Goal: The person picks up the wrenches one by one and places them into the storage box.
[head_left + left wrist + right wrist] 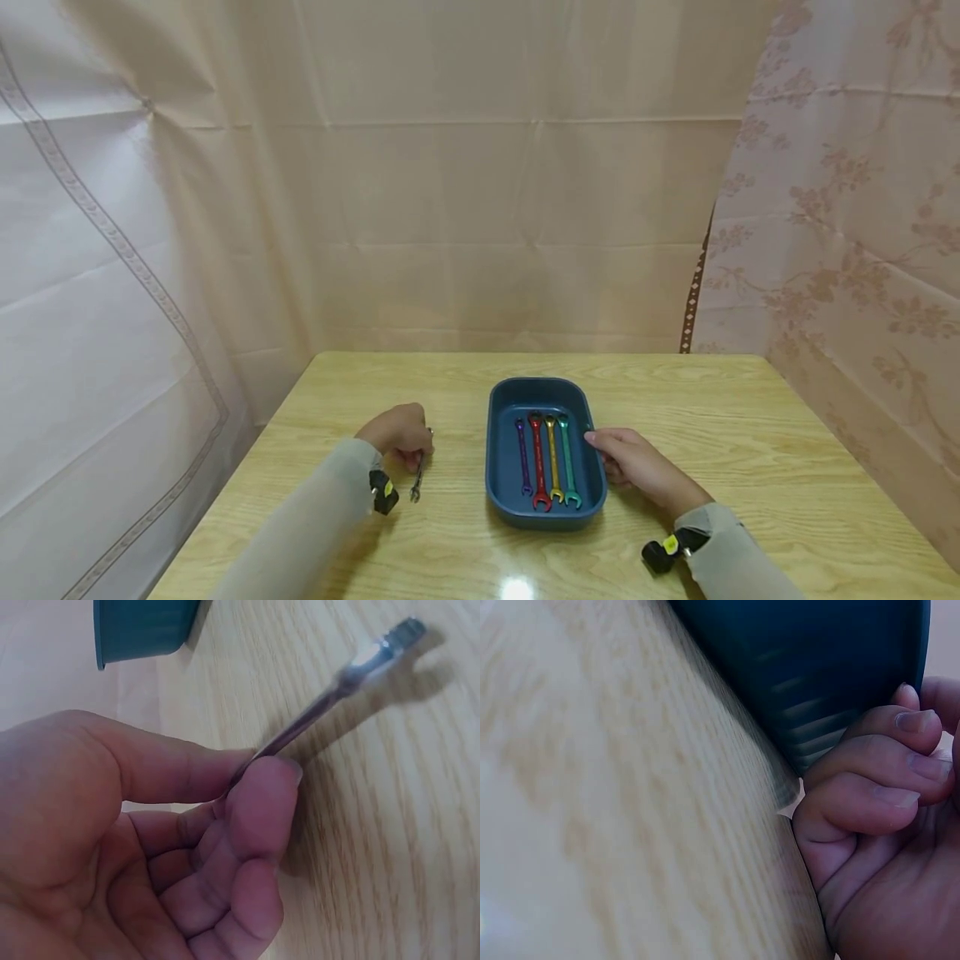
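Observation:
My left hand point(401, 433) pinches a silver wrench point(417, 482) between thumb and fingers, left of the blue tray point(504, 500). In the left wrist view, one end of the wrench point(379, 656) slants out past the fingertips, just over the tabletop; the hand hides the other end. My right hand point(636, 463) grips the tray's right side, thumb at the rim and the other fingers curled against the outer wall point(802, 652). Inside the tray, a purple wrench point(523, 458), a red wrench point(538, 467), a gold wrench point(554, 462) and a green wrench point(567, 462) lie side by side.
The tray stands on a light wood-grain table point(675, 392). Beige cloth point(487, 208) hangs behind the table's far edge, with a white cloth point(75, 292) on the left and a flowered cloth point(862, 250) on the right.

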`<move>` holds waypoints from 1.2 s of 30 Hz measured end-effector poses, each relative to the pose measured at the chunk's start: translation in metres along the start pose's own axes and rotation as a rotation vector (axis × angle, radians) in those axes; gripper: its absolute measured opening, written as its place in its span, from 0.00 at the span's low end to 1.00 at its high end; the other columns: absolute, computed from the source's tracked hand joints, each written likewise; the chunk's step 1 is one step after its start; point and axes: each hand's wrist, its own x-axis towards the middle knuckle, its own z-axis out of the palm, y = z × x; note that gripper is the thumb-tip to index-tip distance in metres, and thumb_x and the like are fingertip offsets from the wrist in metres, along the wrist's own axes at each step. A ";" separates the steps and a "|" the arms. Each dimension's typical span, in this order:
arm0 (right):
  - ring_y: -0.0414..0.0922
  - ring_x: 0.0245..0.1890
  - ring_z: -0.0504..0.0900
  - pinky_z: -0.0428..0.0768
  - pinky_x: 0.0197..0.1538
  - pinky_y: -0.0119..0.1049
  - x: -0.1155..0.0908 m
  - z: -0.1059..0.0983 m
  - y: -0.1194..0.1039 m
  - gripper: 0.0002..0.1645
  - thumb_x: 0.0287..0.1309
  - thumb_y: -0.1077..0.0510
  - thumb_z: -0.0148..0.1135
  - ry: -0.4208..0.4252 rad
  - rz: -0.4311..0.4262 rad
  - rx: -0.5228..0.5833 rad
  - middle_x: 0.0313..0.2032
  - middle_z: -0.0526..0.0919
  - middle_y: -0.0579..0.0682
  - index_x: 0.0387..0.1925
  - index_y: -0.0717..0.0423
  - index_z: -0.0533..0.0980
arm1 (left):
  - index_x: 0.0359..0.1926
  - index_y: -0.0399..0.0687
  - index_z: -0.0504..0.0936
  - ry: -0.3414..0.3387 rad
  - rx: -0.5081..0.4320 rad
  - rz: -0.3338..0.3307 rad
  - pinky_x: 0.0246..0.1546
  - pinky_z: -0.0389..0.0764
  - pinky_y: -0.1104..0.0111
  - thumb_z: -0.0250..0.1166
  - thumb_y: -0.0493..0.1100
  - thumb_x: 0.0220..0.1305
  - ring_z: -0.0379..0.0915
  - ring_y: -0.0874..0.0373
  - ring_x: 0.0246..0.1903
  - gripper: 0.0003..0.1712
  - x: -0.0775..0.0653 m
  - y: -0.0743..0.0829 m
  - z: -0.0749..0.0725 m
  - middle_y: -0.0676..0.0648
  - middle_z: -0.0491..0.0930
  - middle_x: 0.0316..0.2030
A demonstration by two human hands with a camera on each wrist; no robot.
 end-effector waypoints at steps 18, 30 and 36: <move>0.41 0.19 0.61 0.63 0.25 0.30 -0.002 0.001 0.000 0.27 0.81 0.42 0.44 0.012 0.010 -0.013 0.20 0.65 0.42 0.34 0.58 0.73 | 0.22 0.40 0.83 0.046 0.053 -0.024 0.16 0.75 0.70 0.64 0.34 0.58 0.80 0.58 0.15 0.09 0.003 0.004 0.006 0.47 0.83 0.14; 0.42 0.19 0.61 0.64 0.26 0.31 -0.003 -0.001 0.003 0.27 0.81 0.41 0.44 0.015 0.019 -0.016 0.21 0.65 0.43 0.31 0.55 0.72 | 0.36 0.36 0.82 0.032 0.066 -0.036 0.15 0.73 0.71 0.64 0.33 0.60 0.75 0.59 0.13 0.05 0.004 0.017 0.004 0.46 0.83 0.16; 0.41 0.19 0.61 0.64 0.26 0.31 -0.003 -0.002 0.004 0.26 0.80 0.41 0.45 0.022 0.017 -0.006 0.20 0.65 0.42 0.29 0.54 0.71 | 0.39 0.36 0.79 0.059 0.056 -0.013 0.16 0.73 0.72 0.63 0.33 0.58 0.73 0.60 0.15 0.07 0.003 0.025 -0.001 0.45 0.80 0.24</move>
